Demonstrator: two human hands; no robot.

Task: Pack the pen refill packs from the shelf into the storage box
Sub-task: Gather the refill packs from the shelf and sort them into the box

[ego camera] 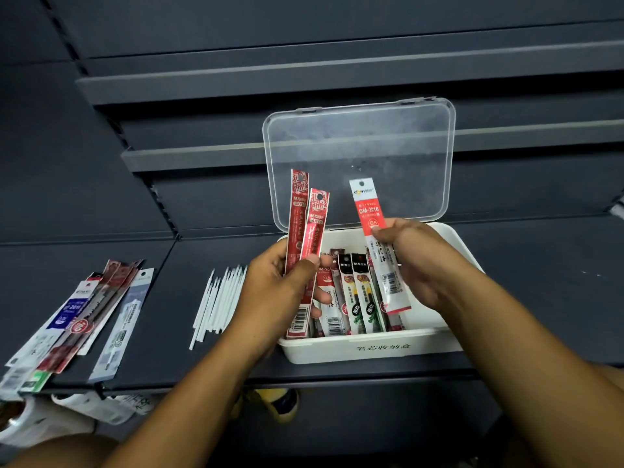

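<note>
The white storage box (371, 349) sits at the front edge of the dark shelf (169, 349), its clear lid (358, 146) standing open, with a row of refill packs (354, 292) lying side by side inside. Over the box's left wall the left hand (280, 282) has its fingers (322, 297) and thumb clasped round two red packs (305, 238) held upright, while over the right half the right hand (415, 261) pinches one red-and-white pack (374, 217). Towards the shelf's left front edge lies a fanned pile of packs (84, 309), and loose white refills (219, 298) lie between it and the box.
</note>
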